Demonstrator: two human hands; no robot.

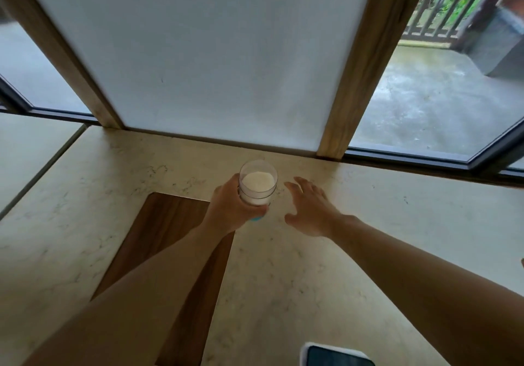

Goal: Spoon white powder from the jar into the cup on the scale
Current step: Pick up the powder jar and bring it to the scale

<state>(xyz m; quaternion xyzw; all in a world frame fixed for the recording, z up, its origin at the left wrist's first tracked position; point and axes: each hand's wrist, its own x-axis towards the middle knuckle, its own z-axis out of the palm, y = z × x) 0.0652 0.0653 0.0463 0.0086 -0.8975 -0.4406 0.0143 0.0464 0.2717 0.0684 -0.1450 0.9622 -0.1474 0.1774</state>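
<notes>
Currently: jar [257, 184], lidless, white powder [258, 182] inside, being held upright by left hand [229, 207] over tabletop [283, 280]; right hand [309, 209] open, empty. Jar being best kept level; spoon, cup unseen.

We note the jar [257, 184] near the far edge of the table [368, 252], powder [258, 182] in it, just before the window panel [198, 54]. Left hand [231, 209] wraps it from the left; right hand [310, 209] lies just right of it, apart. An inlaid board [158, 241] sits left, under the left forearm. A device [337, 355] lies at the near edge, right.
</notes>
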